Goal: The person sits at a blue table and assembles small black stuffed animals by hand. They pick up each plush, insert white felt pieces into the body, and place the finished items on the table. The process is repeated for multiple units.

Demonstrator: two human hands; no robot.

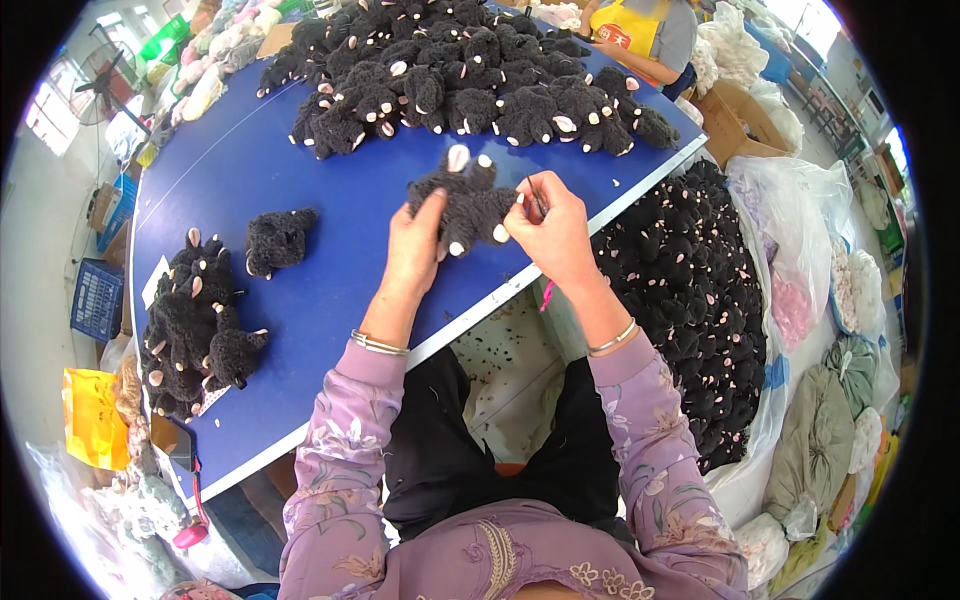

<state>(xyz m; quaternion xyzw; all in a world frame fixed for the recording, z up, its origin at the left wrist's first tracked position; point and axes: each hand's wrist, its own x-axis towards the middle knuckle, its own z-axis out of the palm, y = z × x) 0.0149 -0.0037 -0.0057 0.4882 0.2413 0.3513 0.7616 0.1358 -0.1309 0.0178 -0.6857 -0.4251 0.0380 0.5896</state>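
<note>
Centrally, a blue table (300,190) carries a large heap of black plush toys (470,80) at its far side, a smaller pile (195,330) at its near left, and a single black toy (278,238) between them. At the near right edge, the left hand (415,245) is clamped on a black plush toy (465,205). The right hand (555,232) pinches a thin dark tool (535,195) against that toy, fingers closed together.

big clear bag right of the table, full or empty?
Full: the bag is packed with black toys heaped level with the table edge.
</note>
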